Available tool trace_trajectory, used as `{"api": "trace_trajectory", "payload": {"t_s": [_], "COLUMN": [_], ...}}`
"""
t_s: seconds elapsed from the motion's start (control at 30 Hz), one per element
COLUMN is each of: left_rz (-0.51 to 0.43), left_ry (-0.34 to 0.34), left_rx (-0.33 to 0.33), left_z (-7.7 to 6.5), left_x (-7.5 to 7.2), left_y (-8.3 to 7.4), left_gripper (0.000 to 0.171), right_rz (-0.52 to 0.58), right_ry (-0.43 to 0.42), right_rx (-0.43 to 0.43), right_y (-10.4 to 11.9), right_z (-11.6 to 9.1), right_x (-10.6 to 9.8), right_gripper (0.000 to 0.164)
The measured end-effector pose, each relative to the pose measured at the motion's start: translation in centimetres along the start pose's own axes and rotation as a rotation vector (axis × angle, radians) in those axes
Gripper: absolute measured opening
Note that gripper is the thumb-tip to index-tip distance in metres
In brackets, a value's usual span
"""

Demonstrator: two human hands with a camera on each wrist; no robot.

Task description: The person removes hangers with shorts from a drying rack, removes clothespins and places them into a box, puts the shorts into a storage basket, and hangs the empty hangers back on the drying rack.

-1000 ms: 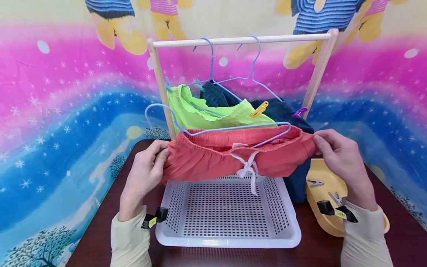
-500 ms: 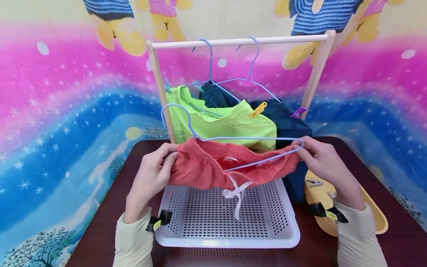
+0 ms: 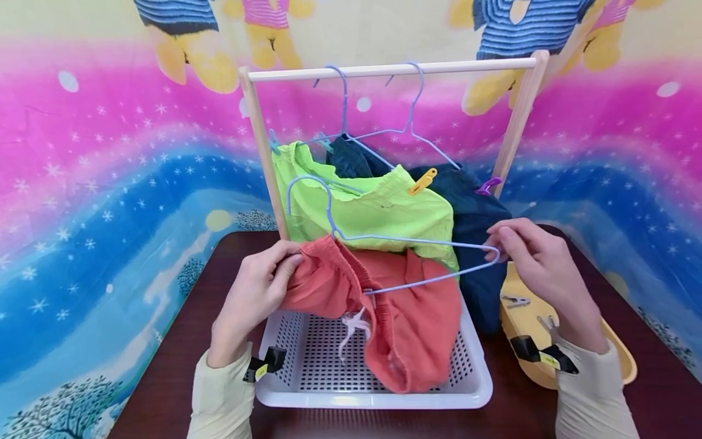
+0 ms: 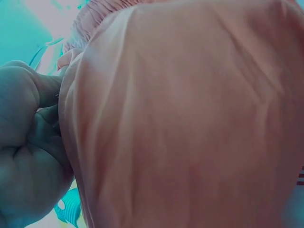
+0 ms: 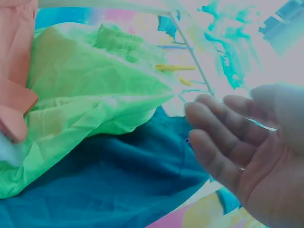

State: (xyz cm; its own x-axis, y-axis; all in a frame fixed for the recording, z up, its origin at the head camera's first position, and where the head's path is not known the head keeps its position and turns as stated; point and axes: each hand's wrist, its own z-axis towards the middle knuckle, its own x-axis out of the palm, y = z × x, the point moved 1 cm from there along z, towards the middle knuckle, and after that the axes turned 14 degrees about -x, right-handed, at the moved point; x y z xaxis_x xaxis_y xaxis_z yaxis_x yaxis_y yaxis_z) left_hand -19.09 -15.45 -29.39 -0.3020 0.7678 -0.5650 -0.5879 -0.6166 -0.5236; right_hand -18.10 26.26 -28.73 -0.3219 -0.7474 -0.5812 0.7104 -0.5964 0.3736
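Red shorts (image 3: 417, 317) with a gathered waistband and a white drawstring (image 3: 356, 323) droop over the basket. My left hand (image 3: 260, 286) pinches their waistband at the left; in the left wrist view the red cloth (image 4: 180, 118) fills most of the picture. A light-blue hanger (image 3: 417, 240) runs out of the waistband, its hook up at the left and its right end bare. My right hand (image 3: 540, 262) is at that bare end, fingers loosely bent and thumb raised. In the right wrist view the right hand (image 5: 237, 147) has its palm bare, apart from the cloth.
A white perforated basket (image 3: 373, 399) stands below. Behind it, a wooden rack (image 3: 395, 68) bears lime-green shorts (image 3: 373, 210) and dark-blue trousers (image 3: 482, 244) on hangers, with yellow (image 3: 422, 182) and purple clips (image 3: 488, 186). A yellow tray (image 3: 529, 372) with pegs lies right.
My right hand has let go of the red waistband, whose right side has dropped into the basket, baring the hanger's end. Shorts and hanger have shifted right and down with my left hand.
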Motion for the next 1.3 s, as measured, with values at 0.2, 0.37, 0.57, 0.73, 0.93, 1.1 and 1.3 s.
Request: {"api": "trace_trajectory", "payload": {"t_s": [0.2, 0.37, 0.57, 0.73, 0.93, 1.1, 1.3], "left_rz": [0.006, -0.007, -0.033, -0.06, -0.037, -0.009, -0.006], "left_ry": [-0.001, 0.007, 0.048, 0.105, 0.143, 0.126, 0.108], "left_rx": [-0.004, 0.002, 0.013, -0.018, -0.044, -0.062, -0.062], "left_z": [-0.1, -0.1, -0.2, -0.2, -0.2, -0.2, -0.2], "left_x": [0.0, 0.2, 0.3, 0.3, 0.2, -0.2, -0.9], "left_y": [0.0, -0.1, -0.3, -0.5, -0.7, -0.5, -0.1], "left_gripper": [0.014, 0.017, 0.017, 0.016, 0.015, 0.013, 0.014], "right_rz": [0.047, 0.05, 0.006, -0.012, 0.011, 0.045, 0.117], "right_ry": [-0.037, 0.036, 0.095, -0.018, -0.163, -0.251, -0.377], "right_rx": [-0.156, -0.186, -0.149, -0.241, -0.293, -0.295, -0.283], "right_y": [1.1, 1.6, 2.0, 1.7, 1.3, 1.4, 0.9], "right_z": [-0.2, -0.3, -0.3, -0.3, -0.6, -0.8, -1.3], "right_x": [-0.1, 0.6, 1.6, 1.2, -0.4, -1.9, -3.8], "right_gripper": [0.024, 0.034, 0.025, 0.021, 0.015, 0.007, 0.007]}}
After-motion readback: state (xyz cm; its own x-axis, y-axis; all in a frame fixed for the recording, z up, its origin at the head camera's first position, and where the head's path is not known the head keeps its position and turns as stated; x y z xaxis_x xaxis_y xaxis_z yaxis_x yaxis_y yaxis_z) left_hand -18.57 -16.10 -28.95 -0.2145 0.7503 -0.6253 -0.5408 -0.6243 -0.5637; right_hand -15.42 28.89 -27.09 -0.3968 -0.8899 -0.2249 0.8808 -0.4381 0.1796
